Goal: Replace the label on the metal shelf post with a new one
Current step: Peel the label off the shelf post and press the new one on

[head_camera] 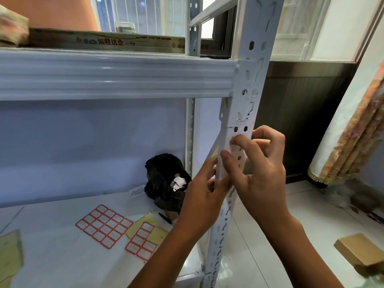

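Hands of a person work on a white perforated metal shelf post [247, 84] seen from a head-worn camera looking forward and down. The left hand [204, 194] wraps the post's left edge from the side, fingers curled around it, thumb against the front face. The right hand [260, 173] reaches across the front of the post, its index fingertip [234, 140] and thumb tip [225, 154] pressing on a small white label [235, 147] stuck to the post just below two round holes; the other fingers are bent loosely behind the post's right edge. Whether the label is pinched or only pressed flat cannot be told. On the lower shelf [52, 246], left of the hands, lie two sheets of red-bordered blank labels [104, 225], the smaller sheet [142, 241] on yellow backing paper. Behind them sits a crumpled black plastic bag [164, 183] with white paper scraps in its mouth, and a black pen [165, 218] lies near it. A brown cardboard box [357, 250] rests on the tiled floor at the right.
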